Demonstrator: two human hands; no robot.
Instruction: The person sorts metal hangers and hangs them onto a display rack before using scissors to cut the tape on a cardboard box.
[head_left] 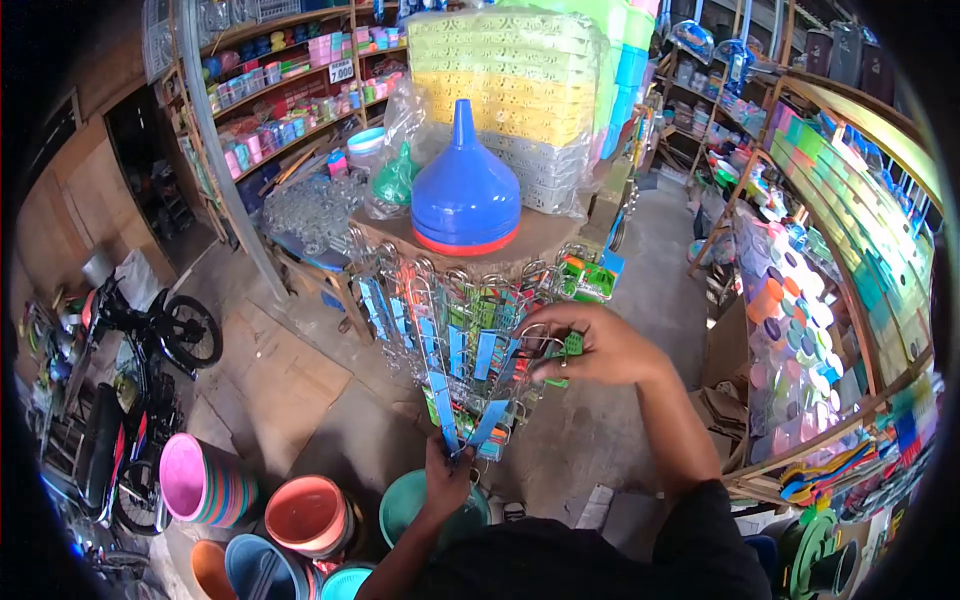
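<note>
Stacked basins (300, 515) crowd below; bare floor (600, 440) opens rightward.

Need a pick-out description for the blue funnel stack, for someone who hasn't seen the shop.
Find the tall plastic-wrapped pile of yellow and green baskets at the top centre. Directly in front of it, on a brown stand above the bundle of wire racks that both hands hold, sits the blue funnel stack. It stands spout-up, and is the only blue cone there, with a red rim at its base.
</note>
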